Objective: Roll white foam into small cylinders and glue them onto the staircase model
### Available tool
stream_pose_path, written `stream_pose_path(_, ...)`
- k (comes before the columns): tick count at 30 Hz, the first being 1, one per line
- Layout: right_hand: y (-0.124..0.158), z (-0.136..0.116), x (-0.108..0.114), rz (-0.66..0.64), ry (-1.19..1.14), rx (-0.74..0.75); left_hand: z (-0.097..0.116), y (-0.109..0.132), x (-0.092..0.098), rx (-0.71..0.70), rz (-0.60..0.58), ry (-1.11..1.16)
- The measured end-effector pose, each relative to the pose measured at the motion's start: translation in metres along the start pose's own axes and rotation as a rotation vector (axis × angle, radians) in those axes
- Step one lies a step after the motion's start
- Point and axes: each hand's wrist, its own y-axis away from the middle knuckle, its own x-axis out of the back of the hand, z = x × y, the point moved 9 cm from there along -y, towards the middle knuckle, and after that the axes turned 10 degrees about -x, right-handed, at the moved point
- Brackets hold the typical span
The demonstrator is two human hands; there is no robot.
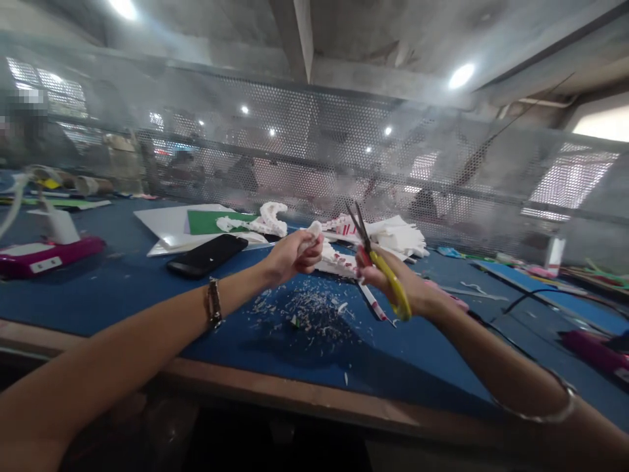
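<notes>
My left hand (299, 254) is closed around a small white piece (313, 229), whose top pokes out by the thumb; most of it is hidden in the fingers. Scissors (390, 282) with yellow handles are held in my right hand (393, 272), their blades pointing up and slightly apart. Behind and between the hands lie white strips with red marks (341, 262). Small white scraps (317, 311) are scattered on the blue tabletop (216, 337) below my hands. A white-and-red stick (374, 303) rests just under the scissors.
A black phone (209, 254) lies left of my hands, near white sheets and a green card (211, 221). White lumpy pieces (272, 219) stand behind. A magenta device (54, 254) is at far left, another (597, 354) at right with a black cable. A perforated metal screen (304, 151) closes the back.
</notes>
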Motion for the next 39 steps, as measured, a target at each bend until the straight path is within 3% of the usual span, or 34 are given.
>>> stream_pose_path(4,0.015,0.002,-0.011,0.083,0.191,-0.031,-0.005,0.006,-0.017,0.02,-0.082,0.007)
stream_pose_path(8,0.016,0.007,-0.022,0.064,0.284,-0.052,-0.009,0.011,-0.024,0.004,-0.104,-0.033)
stream_pose_path(39,0.018,0.009,-0.02,0.083,0.554,-0.116,-0.014,0.016,-0.019,-0.139,-0.089,-0.481)
